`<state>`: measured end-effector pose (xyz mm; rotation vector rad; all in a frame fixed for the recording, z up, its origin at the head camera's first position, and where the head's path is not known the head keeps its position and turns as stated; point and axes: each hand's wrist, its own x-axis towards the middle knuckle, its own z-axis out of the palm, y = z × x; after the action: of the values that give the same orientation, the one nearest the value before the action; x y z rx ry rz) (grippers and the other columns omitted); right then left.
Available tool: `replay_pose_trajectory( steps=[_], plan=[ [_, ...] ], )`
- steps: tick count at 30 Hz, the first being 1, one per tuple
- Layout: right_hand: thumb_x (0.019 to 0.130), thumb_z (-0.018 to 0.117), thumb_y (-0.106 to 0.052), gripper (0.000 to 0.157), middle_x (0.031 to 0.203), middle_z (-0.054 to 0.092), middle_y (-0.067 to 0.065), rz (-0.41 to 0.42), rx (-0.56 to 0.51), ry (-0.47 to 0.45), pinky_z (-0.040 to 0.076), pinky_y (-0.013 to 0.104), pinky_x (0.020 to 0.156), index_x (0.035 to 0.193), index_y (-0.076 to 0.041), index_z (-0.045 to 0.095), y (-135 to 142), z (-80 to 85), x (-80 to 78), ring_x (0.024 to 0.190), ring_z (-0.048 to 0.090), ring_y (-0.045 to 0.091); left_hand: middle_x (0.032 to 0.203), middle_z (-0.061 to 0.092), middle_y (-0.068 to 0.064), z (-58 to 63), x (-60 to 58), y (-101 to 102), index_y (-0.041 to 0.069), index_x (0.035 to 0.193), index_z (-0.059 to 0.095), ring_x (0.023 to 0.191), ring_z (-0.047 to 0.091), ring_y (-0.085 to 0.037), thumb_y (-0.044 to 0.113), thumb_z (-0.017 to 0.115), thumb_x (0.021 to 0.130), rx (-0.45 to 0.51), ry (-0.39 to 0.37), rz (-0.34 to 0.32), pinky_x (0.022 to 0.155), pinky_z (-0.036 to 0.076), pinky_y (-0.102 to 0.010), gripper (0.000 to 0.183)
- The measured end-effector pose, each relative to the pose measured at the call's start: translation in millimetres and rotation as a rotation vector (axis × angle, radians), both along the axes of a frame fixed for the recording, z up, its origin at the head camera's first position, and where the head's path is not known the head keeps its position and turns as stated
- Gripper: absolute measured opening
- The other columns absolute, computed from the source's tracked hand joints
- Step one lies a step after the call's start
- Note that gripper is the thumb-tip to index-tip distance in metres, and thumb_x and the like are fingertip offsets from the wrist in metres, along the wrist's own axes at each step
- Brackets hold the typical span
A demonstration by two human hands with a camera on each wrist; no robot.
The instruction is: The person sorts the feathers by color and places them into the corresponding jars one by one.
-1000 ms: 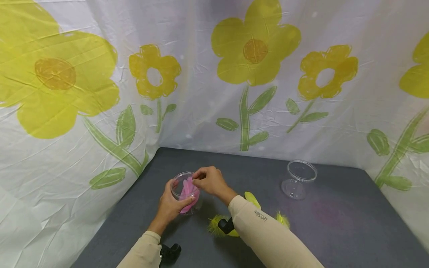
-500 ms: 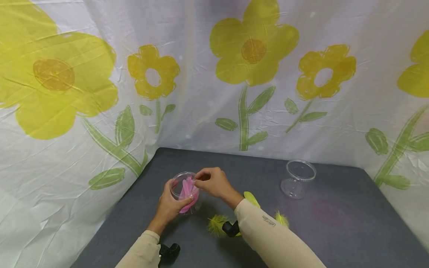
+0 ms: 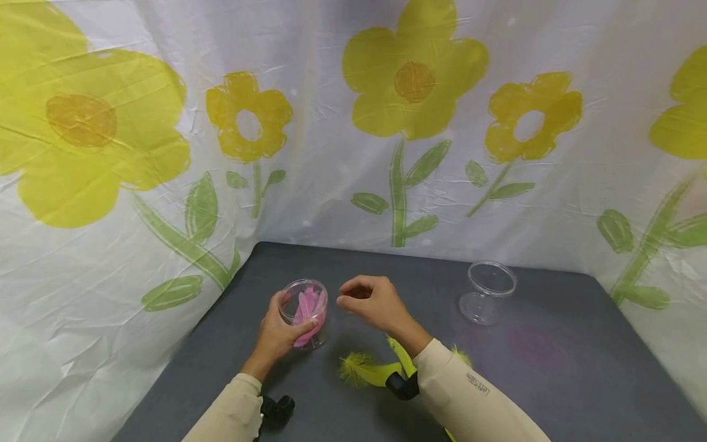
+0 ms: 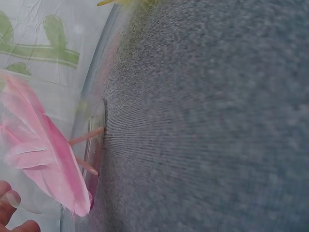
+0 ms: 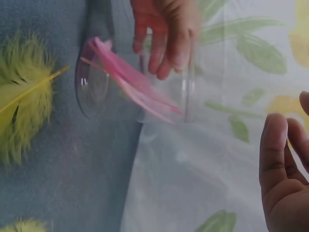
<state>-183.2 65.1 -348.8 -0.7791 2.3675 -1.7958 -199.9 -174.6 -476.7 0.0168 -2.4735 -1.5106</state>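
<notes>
My left hand (image 3: 278, 336) grips a clear plastic cup (image 3: 303, 281) that stands on the table, thumb across its near side. Inside the cup lean pink feathers (image 3: 307, 314); in the left wrist view the pink feathers (image 4: 53, 154) reach down to the base. Just right of the rim, my right hand (image 3: 381, 305) hovers apart from the cup with loosely bent fingers. The right wrist view shows nothing between the fingertips of the right hand (image 5: 285, 179). Below it on the table lie yellow feathers (image 3: 375, 373), partly covered by the right forearm and its wrist camera.
A second clear cup (image 3: 480, 307) with a wide rim stands at the right rear of the dark grey table (image 3: 530, 393). Behind and to the left hangs a white curtain (image 3: 315, 184) printed with yellow flowers.
My right hand has let go of a pink feather at the cup's rim and moved away to the right. More of the yellow feathers shows now. The left hand keeps its grip.
</notes>
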Motion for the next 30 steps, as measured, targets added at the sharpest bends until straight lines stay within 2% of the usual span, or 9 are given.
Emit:
replay_pose_trajectory(
  steps=[2, 5, 8, 12, 15, 19, 23, 30],
  plan=[
    [0.089, 0.068, -0.003, 0.016, 0.095, 0.067, 0.015, 0.002, -0.014, -0.008, 0.055, 0.036, 0.072, 0.103, 0.004, 0.068, 6.5, 8.7, 7.6, 0.081, 0.066, 0.028, 0.143, 0.042, -0.018, 0.8, -3.4, 1.3, 0.005, 0.145, 0.028, 0.131, 0.038, -0.033, 0.035, 0.088, 0.069, 0.002, -0.003, -0.001, 0.104, 0.03, -0.053, 0.102],
    [0.089, 0.067, -0.001, 0.016, 0.095, 0.067, 0.018, -0.001, -0.037, -0.012, 0.055, 0.033, 0.071, 0.104, 0.005, 0.067, 16.7, 10.8, 10.4, 0.085, 0.065, 0.037, 0.143, 0.042, -0.017, 1.8, -8.8, 4.0, 0.006, 0.145, 0.027, 0.131, 0.037, -0.034, 0.038, 0.088, 0.069, 0.002, -0.009, -0.002, 0.103, 0.03, -0.054, 0.103],
    [0.089, 0.066, -0.001, 0.017, 0.096, 0.066, 0.019, -0.01, -0.063, -0.011, 0.055, 0.034, 0.072, 0.106, 0.006, 0.067, 28.6, 1.3, 4.8, 0.088, 0.063, 0.044, 0.144, 0.04, -0.017, 1.4, -16.2, 7.1, 0.006, 0.146, 0.026, 0.131, 0.037, -0.035, 0.041, 0.087, 0.069, 0.005, -0.019, -0.01, 0.102, 0.031, -0.056, 0.104],
    [0.089, 0.068, -0.004, 0.02, 0.098, 0.067, 0.016, -0.051, -0.081, -0.008, 0.055, 0.035, 0.072, 0.107, 0.003, 0.067, 45.9, -12.9, -1.8, 0.088, 0.064, 0.039, 0.144, 0.039, -0.019, 1.0, -28.0, 13.7, 0.008, 0.147, 0.026, 0.131, 0.038, -0.038, 0.045, 0.086, 0.068, 0.021, -0.031, -0.026, 0.101, 0.033, -0.057, 0.105],
    [0.089, 0.071, -0.008, 0.021, 0.098, 0.067, 0.013, -0.091, -0.094, -0.009, 0.055, 0.035, 0.072, 0.107, 0.002, 0.068, 57.5, -17.6, -1.3, 0.087, 0.066, 0.033, 0.144, 0.039, -0.019, 0.9, -37.3, 18.9, 0.009, 0.147, 0.026, 0.131, 0.038, -0.038, 0.045, 0.087, 0.068, 0.036, -0.039, -0.029, 0.101, 0.034, -0.056, 0.106],
    [0.087, 0.073, -0.012, 0.022, 0.098, 0.068, 0.012, -0.136, -0.103, -0.017, 0.055, 0.037, 0.073, 0.106, 0.0, 0.069, 72.0, -21.7, 2.3, 0.085, 0.066, 0.028, 0.146, 0.038, -0.02, 1.8, -49.1, 24.3, 0.009, 0.147, 0.025, 0.131, 0.038, -0.038, 0.045, 0.087, 0.067, 0.037, -0.052, -0.026, 0.101, 0.034, -0.055, 0.107],
    [0.086, 0.075, -0.014, 0.023, 0.098, 0.068, 0.011, -0.19, -0.097, -0.019, 0.055, 0.039, 0.075, 0.106, -0.002, 0.07, 87.1, -24.4, 8.3, 0.087, 0.066, 0.029, 0.147, 0.036, -0.02, 2.3, -60.2, 29.5, 0.007, 0.147, 0.024, 0.131, 0.038, -0.039, 0.047, 0.086, 0.067, 0.026, -0.068, -0.032, 0.101, 0.035, -0.055, 0.109],
    [0.086, 0.075, -0.014, 0.025, 0.099, 0.068, 0.011, -0.254, -0.11, 0.015, 0.055, 0.041, 0.074, 0.108, -0.004, 0.069, 110.3, -27.1, 16.9, 0.086, 0.067, 0.028, 0.147, 0.036, -0.019, 0.5, -76.4, 37.0, 0.007, 0.148, 0.022, 0.129, 0.039, -0.039, 0.049, 0.087, 0.066, 0.032, -0.081, -0.045, 0.1, 0.037, -0.054, 0.113]
  ],
)
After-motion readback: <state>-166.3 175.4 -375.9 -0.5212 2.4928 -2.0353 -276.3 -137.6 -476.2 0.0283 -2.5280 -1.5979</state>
